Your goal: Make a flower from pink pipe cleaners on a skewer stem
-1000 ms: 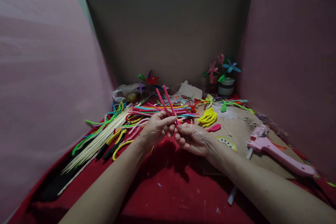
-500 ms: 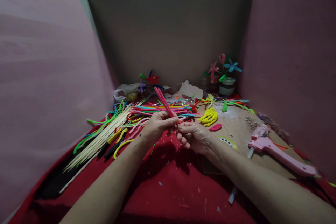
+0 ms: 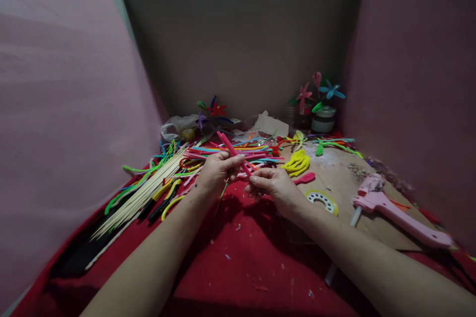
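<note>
Pink pipe cleaners (image 3: 231, 147) slant up and to the left between my two hands. My left hand (image 3: 220, 169) is closed round their middle, thumb on top. The fingers of my right hand (image 3: 268, 183) pinch their lower end. Just beyond lies a pile of pipe cleaners (image 3: 256, 151) in several colours. A pink looped piece (image 3: 305, 178) rests on the cardboard (image 3: 336, 178) beyond my right hand, near a bundle of yellow loops (image 3: 297, 163).
Bamboo sticks (image 3: 148, 190) and yellow-black pliers (image 3: 167, 201) lie at the left. On the right are a tape roll (image 3: 323, 201) and a pink glue gun (image 3: 394, 210). Pipe-cleaner flowers (image 3: 330, 90) stand at the back. Scraps dot the red cloth (image 3: 238, 267).
My hands have drawn slightly apart. The right one has turned palm-down and now pinches the pipe cleaners' lower end, more of which shows. The tape roll is less covered.
</note>
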